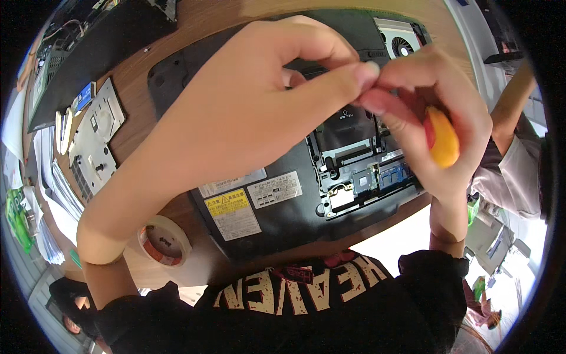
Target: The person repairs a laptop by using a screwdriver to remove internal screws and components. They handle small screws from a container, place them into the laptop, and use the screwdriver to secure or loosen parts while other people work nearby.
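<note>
A black laptop [286,227] lies upside down on the wooden table, part of its underside uncovered so that a fan [402,46] and circuit boards [383,177] show. Above it my left hand [265,100] is closed, thumb and finger pinched together; whatever they hold is hidden. Its fingertips meet those of my right hand [442,106], which is closed round a screwdriver [446,141] with a yellow and red handle. The screwdriver's shaft cannot be seen. Both hands hang over the opened part of the laptop.
Left of the laptop lies a metal cover panel [94,138] beside a small blue box [84,96]. Papers [56,194] sit at the far left. A tape roll [184,239] near my left forearm has small dark screws [165,242] inside it. Another person's arm [516,106] is at right.
</note>
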`<act>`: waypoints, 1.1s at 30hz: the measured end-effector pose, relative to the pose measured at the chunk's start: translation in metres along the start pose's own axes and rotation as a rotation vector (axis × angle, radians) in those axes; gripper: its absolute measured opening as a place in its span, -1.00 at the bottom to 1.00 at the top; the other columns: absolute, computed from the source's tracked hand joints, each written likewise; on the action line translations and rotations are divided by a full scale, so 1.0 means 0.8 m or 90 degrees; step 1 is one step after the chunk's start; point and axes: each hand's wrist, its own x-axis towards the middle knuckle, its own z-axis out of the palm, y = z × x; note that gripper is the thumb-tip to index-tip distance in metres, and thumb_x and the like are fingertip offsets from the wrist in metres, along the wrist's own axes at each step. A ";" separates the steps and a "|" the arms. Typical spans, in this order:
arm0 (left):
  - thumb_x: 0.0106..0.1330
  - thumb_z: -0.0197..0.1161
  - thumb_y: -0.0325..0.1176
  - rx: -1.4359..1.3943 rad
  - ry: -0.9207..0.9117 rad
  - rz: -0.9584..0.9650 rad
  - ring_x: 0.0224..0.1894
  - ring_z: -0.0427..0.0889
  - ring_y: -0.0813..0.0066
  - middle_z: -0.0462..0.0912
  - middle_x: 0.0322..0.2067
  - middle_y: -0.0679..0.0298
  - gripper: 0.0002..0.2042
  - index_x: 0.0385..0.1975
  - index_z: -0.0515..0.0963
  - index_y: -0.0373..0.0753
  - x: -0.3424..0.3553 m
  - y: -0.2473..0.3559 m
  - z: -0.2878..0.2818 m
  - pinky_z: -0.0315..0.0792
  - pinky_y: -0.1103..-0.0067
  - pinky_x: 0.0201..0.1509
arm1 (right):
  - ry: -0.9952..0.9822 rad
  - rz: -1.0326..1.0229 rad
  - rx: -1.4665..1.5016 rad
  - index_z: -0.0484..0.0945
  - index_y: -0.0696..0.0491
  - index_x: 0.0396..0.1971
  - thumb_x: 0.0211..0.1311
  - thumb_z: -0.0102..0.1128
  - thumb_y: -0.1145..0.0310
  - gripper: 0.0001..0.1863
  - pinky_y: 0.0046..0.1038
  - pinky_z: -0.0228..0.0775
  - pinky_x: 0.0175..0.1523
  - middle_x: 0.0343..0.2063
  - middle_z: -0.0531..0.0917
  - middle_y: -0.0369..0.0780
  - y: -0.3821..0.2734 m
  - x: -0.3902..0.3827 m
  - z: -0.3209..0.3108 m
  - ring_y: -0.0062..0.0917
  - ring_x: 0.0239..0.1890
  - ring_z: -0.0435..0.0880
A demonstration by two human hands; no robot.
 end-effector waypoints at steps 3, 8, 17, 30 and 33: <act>0.48 0.19 -0.30 -0.008 0.042 -0.032 -0.14 0.47 0.76 0.59 -0.19 0.38 -0.79 -0.23 0.63 -0.34 0.000 0.014 0.007 0.34 0.72 -0.02 | 0.098 0.121 0.088 0.59 0.26 -0.12 0.17 0.36 0.65 -0.73 -0.68 0.46 -0.19 -0.19 0.63 -0.20 -0.011 0.002 0.000 -0.64 -0.27 0.66; 0.49 0.15 -0.18 -0.026 0.056 -0.068 -0.21 0.46 0.80 0.66 -0.27 0.45 -0.72 -0.16 0.69 -0.25 -0.005 0.032 0.018 0.29 0.74 -0.09 | 0.081 0.017 -0.008 0.61 0.27 -0.11 0.19 0.29 0.71 -0.75 -0.67 0.49 -0.17 -0.17 0.65 -0.19 -0.020 -0.001 -0.016 -0.61 -0.23 0.70; 0.32 0.26 -0.38 0.389 0.011 0.234 -0.08 0.52 0.44 0.58 -0.13 0.32 -0.85 -0.20 0.68 -0.25 0.000 -0.001 0.002 0.39 0.51 0.02 | 0.157 0.089 -0.003 0.56 0.23 -0.28 0.22 0.22 0.73 -0.88 -0.72 0.35 -0.21 -0.29 0.58 -0.28 -0.046 -0.058 -0.031 -0.72 -0.28 0.55; 0.29 0.28 -0.43 0.575 -0.193 0.261 0.02 0.45 0.27 0.45 -0.06 0.22 -0.91 -0.29 0.51 -0.21 0.018 -0.010 -0.027 0.35 0.41 0.14 | 0.303 0.288 0.096 0.56 0.19 -0.32 0.13 0.34 0.69 -0.84 -0.67 0.38 -0.19 -0.33 0.57 -0.28 -0.077 -0.186 -0.042 -0.66 -0.30 0.55; 0.34 0.25 -0.46 0.472 -0.185 0.212 -0.02 0.47 0.41 0.44 -0.07 0.27 -0.94 -0.27 0.51 -0.22 0.018 0.002 -0.030 0.36 0.50 0.11 | 0.317 0.329 0.119 0.58 0.18 -0.33 0.12 0.36 0.68 -0.84 -0.70 0.33 -0.27 -0.35 0.59 -0.29 -0.079 -0.204 -0.038 -0.72 -0.36 0.53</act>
